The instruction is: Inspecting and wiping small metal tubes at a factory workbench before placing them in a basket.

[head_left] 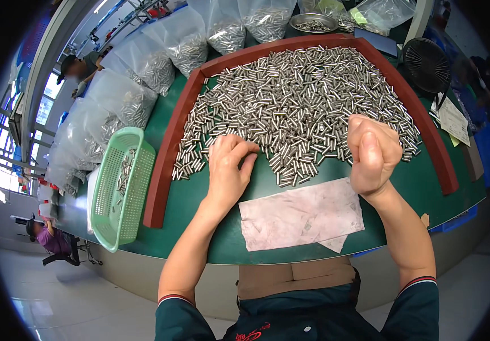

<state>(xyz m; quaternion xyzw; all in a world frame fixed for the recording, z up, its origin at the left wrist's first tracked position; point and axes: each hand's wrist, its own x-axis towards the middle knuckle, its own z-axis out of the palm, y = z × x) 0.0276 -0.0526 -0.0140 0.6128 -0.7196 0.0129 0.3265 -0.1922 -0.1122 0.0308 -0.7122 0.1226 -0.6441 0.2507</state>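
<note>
A wide heap of small metal cylindrical pins (296,108) covers the green tabletop in front of me. At its near left edge is my left hand (229,167), fingers curled and the thumb and forefinger brought close together. Whatever it may hold is too small or hidden to make out. My right hand (373,153) is closed in a fist over the near right part of the heap; its inside is hidden. Between my forearms lies a stained pale pink cloth (302,216), with pins just beyond its far edge.
A dark red wooden frame (168,153) borders the heap on three sides. Left of it stands a green plastic basket (102,199) with some pins. Clear bags of pins (185,48) line the back and left. A metal bowl (313,24), black fan (426,65) and papers (452,122) sit beyond.
</note>
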